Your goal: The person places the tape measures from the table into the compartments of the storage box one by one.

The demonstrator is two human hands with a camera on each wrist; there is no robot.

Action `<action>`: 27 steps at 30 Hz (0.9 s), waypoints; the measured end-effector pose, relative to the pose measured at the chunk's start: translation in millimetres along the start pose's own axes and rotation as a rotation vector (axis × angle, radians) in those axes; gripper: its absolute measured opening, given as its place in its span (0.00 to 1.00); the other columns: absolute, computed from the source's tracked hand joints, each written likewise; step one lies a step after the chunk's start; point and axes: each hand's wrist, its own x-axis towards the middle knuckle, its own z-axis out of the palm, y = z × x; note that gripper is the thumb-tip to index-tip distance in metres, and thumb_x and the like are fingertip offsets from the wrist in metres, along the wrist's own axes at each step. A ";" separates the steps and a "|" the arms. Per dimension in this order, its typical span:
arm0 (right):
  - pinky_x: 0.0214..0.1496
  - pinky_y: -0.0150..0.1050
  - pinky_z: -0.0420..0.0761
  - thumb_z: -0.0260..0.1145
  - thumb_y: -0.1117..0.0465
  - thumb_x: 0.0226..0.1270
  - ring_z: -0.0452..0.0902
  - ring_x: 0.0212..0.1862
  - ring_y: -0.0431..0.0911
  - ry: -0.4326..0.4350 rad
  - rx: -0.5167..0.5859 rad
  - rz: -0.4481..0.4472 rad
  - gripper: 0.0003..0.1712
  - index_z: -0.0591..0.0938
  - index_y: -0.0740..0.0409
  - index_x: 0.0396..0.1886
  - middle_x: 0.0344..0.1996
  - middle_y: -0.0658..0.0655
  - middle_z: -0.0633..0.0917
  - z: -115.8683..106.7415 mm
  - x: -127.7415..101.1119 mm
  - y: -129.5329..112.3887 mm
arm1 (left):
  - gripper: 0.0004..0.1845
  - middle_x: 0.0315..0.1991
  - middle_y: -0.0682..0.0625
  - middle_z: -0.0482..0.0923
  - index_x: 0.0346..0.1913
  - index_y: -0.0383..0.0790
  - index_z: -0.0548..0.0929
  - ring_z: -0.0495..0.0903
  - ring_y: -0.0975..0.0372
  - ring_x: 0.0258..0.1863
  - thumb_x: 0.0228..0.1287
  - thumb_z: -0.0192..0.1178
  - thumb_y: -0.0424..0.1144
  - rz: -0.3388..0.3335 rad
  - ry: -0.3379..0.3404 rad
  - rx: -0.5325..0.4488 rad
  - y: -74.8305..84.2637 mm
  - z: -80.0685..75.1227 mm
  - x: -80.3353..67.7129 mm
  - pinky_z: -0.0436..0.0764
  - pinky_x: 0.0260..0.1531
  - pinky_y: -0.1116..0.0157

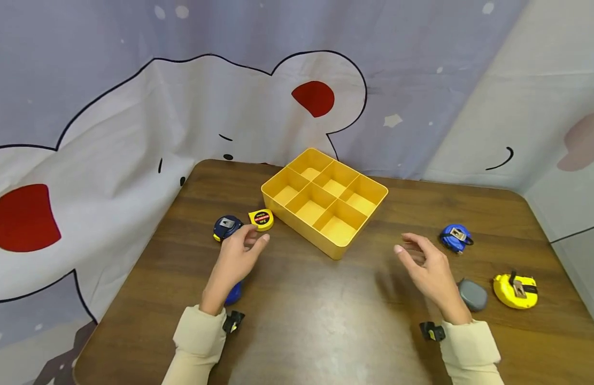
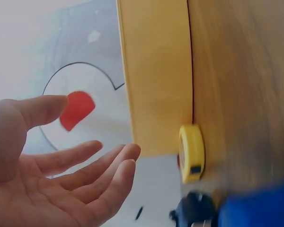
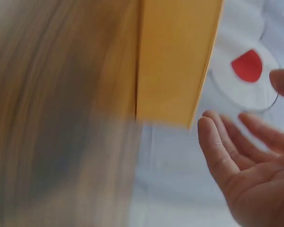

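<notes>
Above the table on the left, my left hand [image 1: 237,255] hangs with relaxed fingers and holds nothing. Close to its fingertips lie a small yellow tape measure [image 1: 261,220] and a dark blue tape measure [image 1: 226,227]. A blue object [image 1: 233,294] is partly hidden beneath that wrist. My right hand [image 1: 427,267], also empty and loosely bent, hovers right of the yellow compartment box [image 1: 325,243]. Nearest to it are a blue tape measure [image 1: 455,238] and a grey rounded case [image 1: 472,295], partly covered by the wrist. A larger yellow tape measure [image 1: 515,290] lies farther right.
The box's several compartments hold nothing visible. It stands at an angle near the back of the brown wooden table [image 1: 297,342]. A patterned curtain [image 1: 258,117] hangs directly behind the table and along its left side.
</notes>
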 end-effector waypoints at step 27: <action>0.52 0.38 0.75 0.57 0.62 0.65 0.60 0.64 0.57 -0.144 0.597 0.409 0.43 0.44 0.58 0.73 0.68 0.63 0.56 65.9 23.5 -11.4 | 0.43 0.67 0.37 0.58 0.71 0.35 0.47 0.66 0.49 0.62 0.63 0.48 0.59 -0.150 -0.088 -0.104 -5.0 32.7 39.5 0.65 0.59 0.50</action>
